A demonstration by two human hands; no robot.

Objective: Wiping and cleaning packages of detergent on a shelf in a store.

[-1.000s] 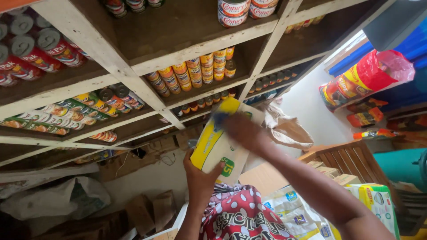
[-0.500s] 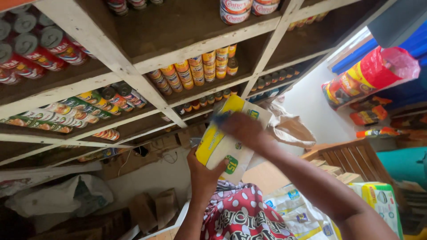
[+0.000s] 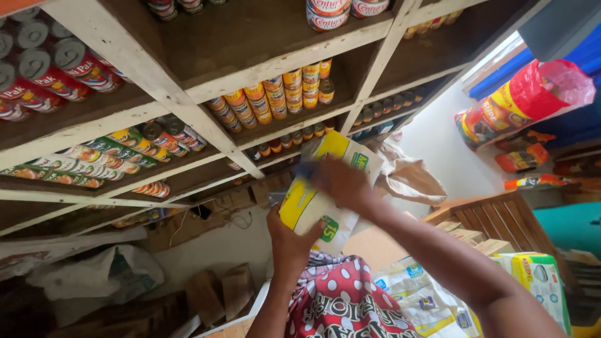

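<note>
The yellow-and-white packet (image 3: 325,194) is now raised slightly nearer the wooden shelf (image 3: 250,75) of tins, gripped from below by the left hand (image 3: 291,241) with fingers closed, while the blurred right hand (image 3: 344,184) is pressed over its front.

A wooden shelf unit (image 3: 206,87) with pale painted front edges rises beyond the hands (image 3: 313,206). Up and to their left, red-labelled cans (image 3: 56,72) lie on their sides in one compartment; below these, flat green and yellow tins (image 3: 94,159) sit in rows. Directly above the hands stand stacked orange-labelled cans (image 3: 275,97), and small dark jars (image 3: 388,106) line the shelf to the upper right.
</note>
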